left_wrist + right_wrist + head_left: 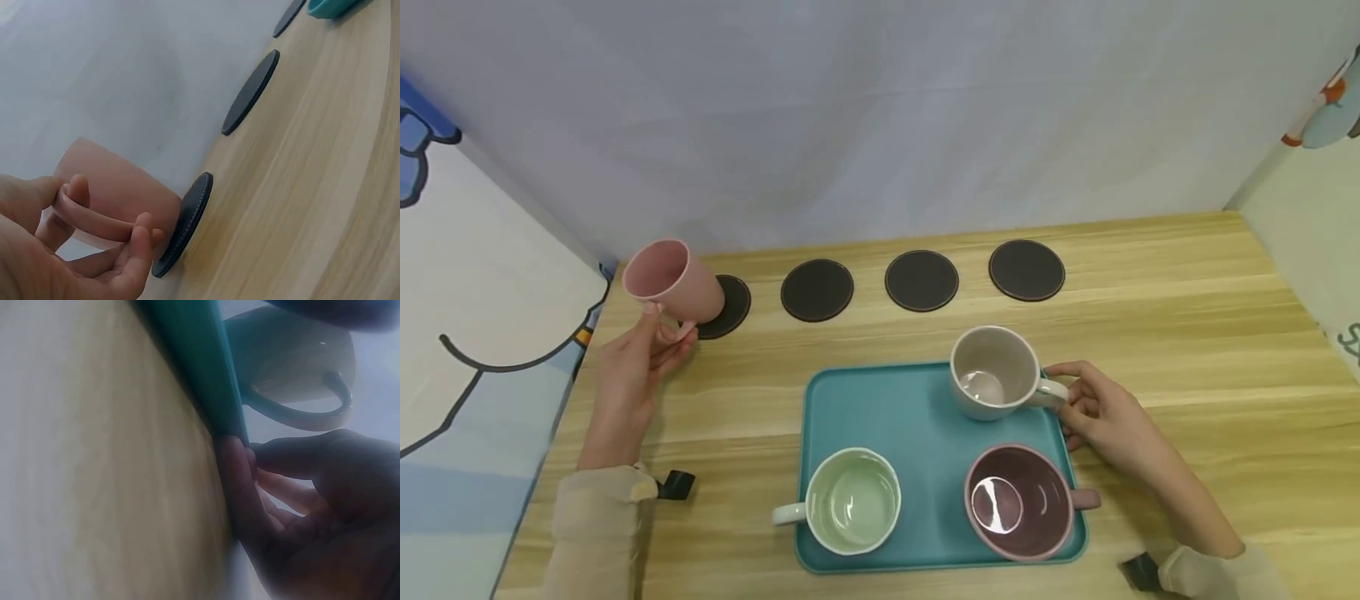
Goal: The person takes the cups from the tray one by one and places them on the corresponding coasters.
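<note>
A teal tray is lying left of the right hand, which is pinching its rim. A pink mug is overlapping the leftmost black coaster, just beyond the left hand, which is pinching its handle.

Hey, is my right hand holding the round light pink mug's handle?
No, your left hand holds the round light pink mug by its handle, while your right hand grips the rectangular teal tray.

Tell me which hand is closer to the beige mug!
Right. The right hand pinches the tray beside the beige mug; the left hand is far left of it, holding the pink mug.
</note>
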Demonstrator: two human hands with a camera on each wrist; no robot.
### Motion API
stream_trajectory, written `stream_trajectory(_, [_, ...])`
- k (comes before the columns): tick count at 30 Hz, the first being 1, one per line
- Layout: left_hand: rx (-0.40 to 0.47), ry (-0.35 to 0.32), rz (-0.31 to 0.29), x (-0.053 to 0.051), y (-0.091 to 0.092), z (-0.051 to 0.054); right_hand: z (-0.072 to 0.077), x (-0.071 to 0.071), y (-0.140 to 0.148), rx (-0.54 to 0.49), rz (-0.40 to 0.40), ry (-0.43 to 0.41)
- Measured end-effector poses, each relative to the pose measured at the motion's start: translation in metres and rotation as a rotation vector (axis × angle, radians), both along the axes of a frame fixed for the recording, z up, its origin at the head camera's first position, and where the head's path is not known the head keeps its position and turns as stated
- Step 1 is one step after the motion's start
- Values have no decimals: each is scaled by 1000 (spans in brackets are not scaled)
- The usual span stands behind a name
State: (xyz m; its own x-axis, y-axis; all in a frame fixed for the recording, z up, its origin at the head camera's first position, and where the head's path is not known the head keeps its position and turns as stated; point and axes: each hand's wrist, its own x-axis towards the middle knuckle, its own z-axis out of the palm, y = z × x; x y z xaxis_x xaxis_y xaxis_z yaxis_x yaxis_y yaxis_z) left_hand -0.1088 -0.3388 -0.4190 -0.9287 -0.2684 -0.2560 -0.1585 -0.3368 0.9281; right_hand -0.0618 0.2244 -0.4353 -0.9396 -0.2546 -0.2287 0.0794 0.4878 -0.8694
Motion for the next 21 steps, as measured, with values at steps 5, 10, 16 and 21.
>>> stream_trajectory(5, [-3,2,32,-5,5,-2,-2,0,1,-8,-6,-2])
stream_trajectory(10, [-34,-11,65,-6,7,-2,-2,1,1,-8,-7,-2])
stream_trajectory(16, [-54,8,84,-7,8,-4,-2,1,0,-7,-10,1])
stream_trajectory(21, [-66,18,70,-7,6,-6,-1,1,0,-8,-10,0])
